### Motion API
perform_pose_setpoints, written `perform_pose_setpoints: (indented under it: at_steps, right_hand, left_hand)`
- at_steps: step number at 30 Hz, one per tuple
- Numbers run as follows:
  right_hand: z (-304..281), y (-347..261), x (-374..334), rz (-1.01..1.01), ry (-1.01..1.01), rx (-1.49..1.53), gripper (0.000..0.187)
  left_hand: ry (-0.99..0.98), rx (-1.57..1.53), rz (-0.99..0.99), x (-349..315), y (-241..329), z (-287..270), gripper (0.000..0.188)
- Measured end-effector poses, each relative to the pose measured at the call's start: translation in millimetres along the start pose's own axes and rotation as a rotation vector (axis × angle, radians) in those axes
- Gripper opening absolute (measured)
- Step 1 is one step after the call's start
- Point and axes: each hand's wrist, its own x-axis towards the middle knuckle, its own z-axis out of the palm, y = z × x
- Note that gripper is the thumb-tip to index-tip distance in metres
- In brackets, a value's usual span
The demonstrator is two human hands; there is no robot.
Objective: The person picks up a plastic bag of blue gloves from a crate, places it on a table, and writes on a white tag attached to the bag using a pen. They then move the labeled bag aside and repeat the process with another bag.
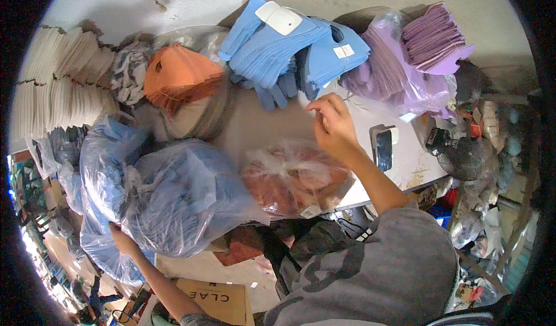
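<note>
Pinching at something too small for me to identify, my right hand [333,123] hovers over the worktop [260,129], just below the blue glove stack [289,48] at twelve o'clock. My left hand [123,240] grips the big clear bag of blue fabric [179,198] at eight o'clock.

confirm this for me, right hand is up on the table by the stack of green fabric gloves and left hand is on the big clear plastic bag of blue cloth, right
Not quite: the head view shows the stack of fabric gloves by the right hand is blue, not green. The rest holds: the left hand is on the big clear plastic bag of blue cloth.
</note>
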Motion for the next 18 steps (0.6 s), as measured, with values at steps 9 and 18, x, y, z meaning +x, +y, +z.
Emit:
perform_pose_setpoints:
  at_steps: [9,18]
  right_hand:
    - [-88,50,-100,0.237,-0.338,0.237,0.010]
    - [-148,97,-308,0.672,-0.048,-0.008,0.008]
  left_hand:
    - [-0.181,0.058,-0.049,-5,22,-34,0.057]
    - [-0.271,0.181,-0.039,31,15,-34,0.064]
